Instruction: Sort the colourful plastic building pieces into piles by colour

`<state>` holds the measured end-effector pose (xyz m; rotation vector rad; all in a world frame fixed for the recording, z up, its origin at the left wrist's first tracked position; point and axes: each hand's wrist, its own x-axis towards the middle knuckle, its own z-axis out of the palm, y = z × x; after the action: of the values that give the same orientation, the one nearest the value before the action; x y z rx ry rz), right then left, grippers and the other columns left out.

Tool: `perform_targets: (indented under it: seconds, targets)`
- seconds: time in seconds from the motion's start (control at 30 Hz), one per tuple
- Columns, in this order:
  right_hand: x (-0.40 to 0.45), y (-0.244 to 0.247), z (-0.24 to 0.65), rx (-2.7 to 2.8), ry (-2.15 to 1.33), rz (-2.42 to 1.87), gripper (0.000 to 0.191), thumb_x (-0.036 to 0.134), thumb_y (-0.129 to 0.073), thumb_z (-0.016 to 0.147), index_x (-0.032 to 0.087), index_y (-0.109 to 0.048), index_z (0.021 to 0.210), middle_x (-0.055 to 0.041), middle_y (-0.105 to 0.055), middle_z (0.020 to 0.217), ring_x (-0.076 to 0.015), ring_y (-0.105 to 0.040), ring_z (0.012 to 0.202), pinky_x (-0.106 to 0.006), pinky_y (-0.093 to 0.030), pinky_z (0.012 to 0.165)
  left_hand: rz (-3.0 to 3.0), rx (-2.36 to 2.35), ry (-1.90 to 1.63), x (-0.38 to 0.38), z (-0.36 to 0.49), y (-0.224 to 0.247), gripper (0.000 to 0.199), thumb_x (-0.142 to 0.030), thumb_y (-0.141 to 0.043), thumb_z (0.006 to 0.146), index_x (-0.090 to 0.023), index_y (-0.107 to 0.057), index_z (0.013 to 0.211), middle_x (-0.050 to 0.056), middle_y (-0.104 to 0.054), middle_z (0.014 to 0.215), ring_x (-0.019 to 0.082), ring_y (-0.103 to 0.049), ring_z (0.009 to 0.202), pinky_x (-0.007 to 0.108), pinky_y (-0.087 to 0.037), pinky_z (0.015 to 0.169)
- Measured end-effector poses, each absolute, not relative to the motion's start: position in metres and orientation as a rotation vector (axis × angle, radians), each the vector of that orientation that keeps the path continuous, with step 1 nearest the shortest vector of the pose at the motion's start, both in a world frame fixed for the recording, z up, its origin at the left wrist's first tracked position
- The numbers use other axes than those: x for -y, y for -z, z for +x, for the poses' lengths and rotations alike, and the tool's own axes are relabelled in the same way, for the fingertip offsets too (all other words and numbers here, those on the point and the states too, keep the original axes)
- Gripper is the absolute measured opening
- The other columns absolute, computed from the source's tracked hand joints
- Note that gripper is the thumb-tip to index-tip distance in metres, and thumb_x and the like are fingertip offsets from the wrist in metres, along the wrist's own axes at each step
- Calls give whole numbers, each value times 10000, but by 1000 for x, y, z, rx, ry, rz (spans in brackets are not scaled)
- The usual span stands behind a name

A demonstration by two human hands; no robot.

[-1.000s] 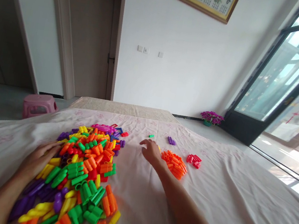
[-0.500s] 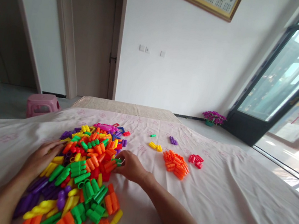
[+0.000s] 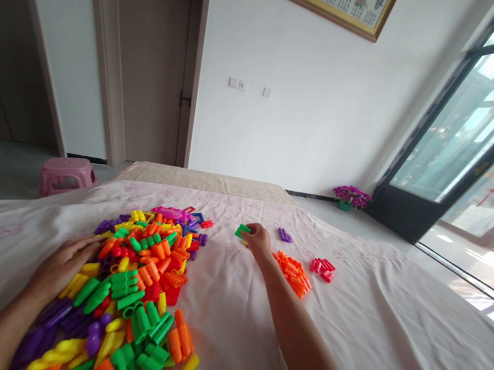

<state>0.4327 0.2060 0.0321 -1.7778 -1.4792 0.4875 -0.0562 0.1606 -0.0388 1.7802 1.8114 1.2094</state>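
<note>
Green block (image 3: 240, 231) is held above the cloth (image 3: 369, 332), towards its far edge and near mid-width. It is pinched at one end between thumb and fingers of the right hand (image 3: 258, 241), presumably so that the rest is left free. Its free end is pointed towards the cloth's left edge; the long axis seems to be laid roughly parallel to the far edge, though blur leaves the tilt uncertain.

The left hand (image 3: 65, 265) is rested against the left-edge side of the mixed pile (image 3: 131, 279), perhaps as a steady support. Its fingers are extended, loosely curved and close together; no piece is seen pinched.

Nearer the right edge, orange pieces (image 3: 293, 275), red pieces (image 3: 322, 268) and purple pieces (image 3: 284, 235) are set apart from one another, grouped by colour, it appears.
</note>
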Motion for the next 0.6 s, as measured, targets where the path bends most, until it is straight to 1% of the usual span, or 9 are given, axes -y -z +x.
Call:
perform_targets:
  seconds: [0.1, 0.17, 0.2, 0.27, 0.33, 0.4, 0.5, 0.53, 0.6]
  targets:
    - [-216, -36, 441, 1355, -426, -1756, 427, 182, -633, 779, 121, -644, 1202, -113, -696, 1154, -198, -674, 976, -280, -516, 821, 1756, -1825, -1175, -161, -56, 39, 594, -564, -456, 857, -130, -694, 1186, 149, -627, 1358, 303, -530, 1317, 403, -330, 1167]
    - [-214, -35, 439, 1354, -390, -1745, 417, 154, -619, 768, 139, -662, 1183, -112, -683, 1193, -197, -668, 1008, -284, -510, 858, 1744, -1836, -1168, -160, -55, 39, 653, -611, -434, 848, -116, -683, 1195, 156, -614, 1366, 295, -520, 1321, 410, -318, 1172]
    - [-211, -34, 436, 1371, -403, -1726, 389, 148, -609, 767, 153, -681, 1149, -98, -697, 1159, -187, -677, 970, -279, -515, 839, 1739, -1841, -1169, -160, -55, 39, 675, -627, -430, 842, -112, -680, 1199, 158, -609, 1368, 293, -517, 1321, 413, -315, 1172]
    - [-198, -30, 422, 1470, -521, -1627, 310, 157, -597, 776, 168, -715, 1062, -65, -732, 1015, -163, -688, 838, -260, -525, 743, 1735, -1848, -1173, -160, -55, 40, 692, -641, -433, 840, -112, -676, 1214, 157, -602, 1374, 289, -513, 1320, 415, -314, 1171]
    - [-180, -29, 402, 1644, -735, -1454, 250, 179, -605, 781, 170, -731, 996, -35, -729, 850, -148, -669, 718, -242, -505, 636, 1739, -1846, -1172, -160, -56, 40, 691, -644, -435, 844, -120, -676, 1225, 152, -601, 1375, 287, -511, 1321, 419, -314, 1170]
    - [-160, -30, 378, 1833, -944, -1271, 216, 199, -634, 779, 173, -739, 967, -15, -708, 764, -139, -642, 665, -230, -475, 591, 1749, -1834, -1169, -160, -57, 40, 684, -641, -433, 853, -126, -678, 1231, 148, -597, 1381, 282, -503, 1328, 418, -306, 1174]
    - [-131, -36, 345, 2065, -1039, -1134, 173, 251, -716, 769, 191, -750, 928, -3, -707, 791, -125, -619, 683, -222, -456, 619, 1752, -1822, -1164, -161, -58, 40, 679, -630, -427, 866, -125, -672, 1248, 147, -586, 1393, 275, -490, 1337, 412, -289, 1183]
    - [-123, -37, 336, 2135, -1001, -1125, 189, 281, -752, 756, 200, -750, 927, -2, -711, 832, -121, -613, 694, -220, -450, 632, 1750, -1820, -1160, -161, -58, 41, 679, -628, -424, 870, -125, -670, 1253, 147, -586, 1393, 273, -491, 1336, 411, -288, 1183]
    - [-112, -39, 324, 2265, -835, -1153, 292, 345, -816, 712, 224, -745, 968, -4, -710, 928, -122, -608, 724, -220, -433, 649, 1749, -1818, -1152, -161, -59, 41, 680, -630, -422, 873, -126, -666, 1260, 144, -587, 1396, 273, -493, 1336, 410, -288, 1184]
